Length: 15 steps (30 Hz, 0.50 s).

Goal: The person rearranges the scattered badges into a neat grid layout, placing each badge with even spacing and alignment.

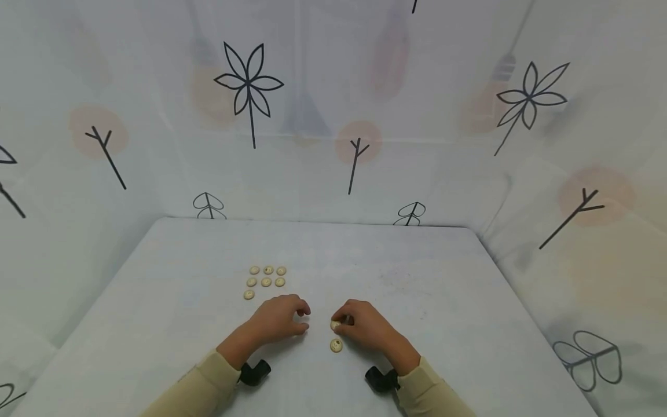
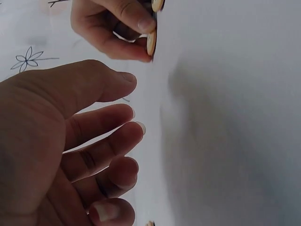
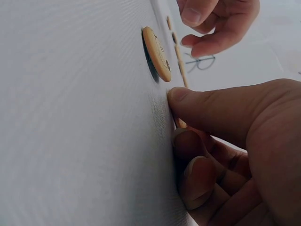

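My right hand (image 1: 367, 325) pinches a small round wooden disc (image 1: 334, 325) between thumb and fingertips, low at the white tabletop. In the right wrist view, only a sliver of that disc (image 3: 180, 123) shows behind the thumb. A second wooden disc (image 1: 336, 346), with dark marks on its face, lies flat just nearer to me. My left hand (image 1: 278, 318) hovers to the left with nothing in it, its fingers loosely bent and apart from the thumb. Beyond it, several similar discs (image 1: 266, 282) lie in short rows, the nearest row being a single disc (image 1: 249, 295).
The white table (image 1: 417, 260) has rounded far corners. A pale cloth (image 1: 312, 174) printed with flowers and twigs hangs behind it and along both sides. Black devices are strapped at the left wrist (image 1: 254, 373) and right wrist (image 1: 381, 380), below beige sleeves.
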Each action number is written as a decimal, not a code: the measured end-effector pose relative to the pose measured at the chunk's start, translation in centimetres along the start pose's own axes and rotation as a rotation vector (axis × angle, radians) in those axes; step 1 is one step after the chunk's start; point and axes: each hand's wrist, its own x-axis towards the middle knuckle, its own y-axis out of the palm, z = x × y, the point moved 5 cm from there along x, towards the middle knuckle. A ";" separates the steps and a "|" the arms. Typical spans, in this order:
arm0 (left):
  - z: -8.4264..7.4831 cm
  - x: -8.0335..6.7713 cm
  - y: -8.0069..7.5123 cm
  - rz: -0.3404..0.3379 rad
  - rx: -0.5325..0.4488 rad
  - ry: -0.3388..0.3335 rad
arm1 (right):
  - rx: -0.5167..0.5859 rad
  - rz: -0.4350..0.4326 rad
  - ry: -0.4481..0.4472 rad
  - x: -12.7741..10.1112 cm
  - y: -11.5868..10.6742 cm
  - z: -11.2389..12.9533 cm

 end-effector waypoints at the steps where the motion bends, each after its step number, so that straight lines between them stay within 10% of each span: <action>1: -0.2 0.0 0.1 0.004 0.003 0.004 | 0.002 0.000 -0.002 0.0 0.0 0.0; 15: -2.3 0.4 1.2 0.045 -0.013 0.065 | 0.000 -0.009 -0.016 -0.1 -0.2 0.3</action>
